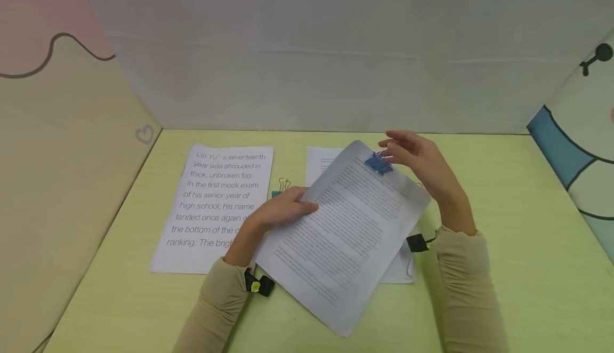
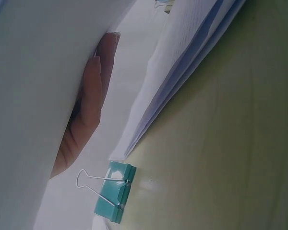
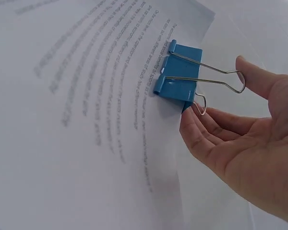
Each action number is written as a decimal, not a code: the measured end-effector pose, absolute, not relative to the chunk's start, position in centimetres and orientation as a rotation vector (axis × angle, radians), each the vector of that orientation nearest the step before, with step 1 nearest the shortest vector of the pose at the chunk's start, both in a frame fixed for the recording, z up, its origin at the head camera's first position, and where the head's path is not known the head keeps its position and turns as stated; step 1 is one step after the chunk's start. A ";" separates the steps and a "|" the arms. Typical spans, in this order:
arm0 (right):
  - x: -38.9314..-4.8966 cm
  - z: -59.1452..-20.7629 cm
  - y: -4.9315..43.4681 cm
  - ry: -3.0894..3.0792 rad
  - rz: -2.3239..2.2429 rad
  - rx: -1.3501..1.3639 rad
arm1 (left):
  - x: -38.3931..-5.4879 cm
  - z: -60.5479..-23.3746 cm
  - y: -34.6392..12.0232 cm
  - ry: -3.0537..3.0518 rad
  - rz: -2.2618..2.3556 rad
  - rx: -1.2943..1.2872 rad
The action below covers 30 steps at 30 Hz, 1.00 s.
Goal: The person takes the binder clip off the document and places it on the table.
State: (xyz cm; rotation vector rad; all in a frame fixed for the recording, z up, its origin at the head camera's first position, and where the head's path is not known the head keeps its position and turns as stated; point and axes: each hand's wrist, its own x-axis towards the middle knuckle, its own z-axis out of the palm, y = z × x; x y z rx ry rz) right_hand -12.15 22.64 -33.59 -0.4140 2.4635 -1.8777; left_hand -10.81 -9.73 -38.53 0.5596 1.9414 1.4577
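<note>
A stack of printed sheets [image 1: 336,235] is held up at a tilt above the table. My left hand [image 1: 283,209] grips its left edge, thumb on the printed face; in the left wrist view the fingers [image 2: 90,91] show behind the paper. A blue binder clip [image 3: 180,74] sits on the stack's top edge, its jaws over the paper. My right hand [image 1: 427,163] pinches the clip's wire handles, the thumb [image 3: 254,79] against the front one and the other fingers behind.
Large-print paper [image 1: 220,193] lies on the table at left. A teal binder clip [image 2: 116,191] is partly hidden behind my left hand in the head view. More printed paper [image 1: 318,161] lies under the raised stack. A white wall [image 1: 307,86] stands behind the table.
</note>
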 end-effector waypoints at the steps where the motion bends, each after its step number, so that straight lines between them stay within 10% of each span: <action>1: -12.2 -33.6 22.7 2.471 -1.856 -0.406 | -10.8 -38.5 -9.7 1.939 1.458 0.566; 30: -11.7 -33.4 23.2 2.642 -2.096 0.010 | -11.3 -38.1 -10.2 1.921 1.452 0.594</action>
